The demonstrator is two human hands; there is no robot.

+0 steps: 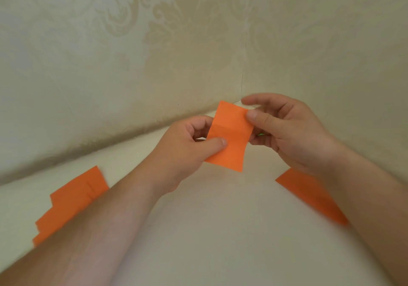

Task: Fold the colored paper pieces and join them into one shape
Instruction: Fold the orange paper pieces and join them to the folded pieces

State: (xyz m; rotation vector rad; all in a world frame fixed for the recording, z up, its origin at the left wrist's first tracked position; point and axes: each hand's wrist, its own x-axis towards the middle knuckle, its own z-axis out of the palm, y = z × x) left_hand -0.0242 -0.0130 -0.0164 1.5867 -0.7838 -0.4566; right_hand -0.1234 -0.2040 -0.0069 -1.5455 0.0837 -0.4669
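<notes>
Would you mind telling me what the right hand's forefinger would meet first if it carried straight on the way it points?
The right hand has its forefinger pointing left, just above the held paper. Straight on, it would probably pass that top corner and meet the wall, though depth is unclear.

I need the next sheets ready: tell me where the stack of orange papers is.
In the head view the stack of orange papers lies on the pale table at lower left, partly under the left forearm, away from the orange piece held in both hands.

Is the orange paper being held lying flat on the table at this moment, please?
No, the orange paper is lifted above the table, pinched by the left hand and the right hand.
</notes>
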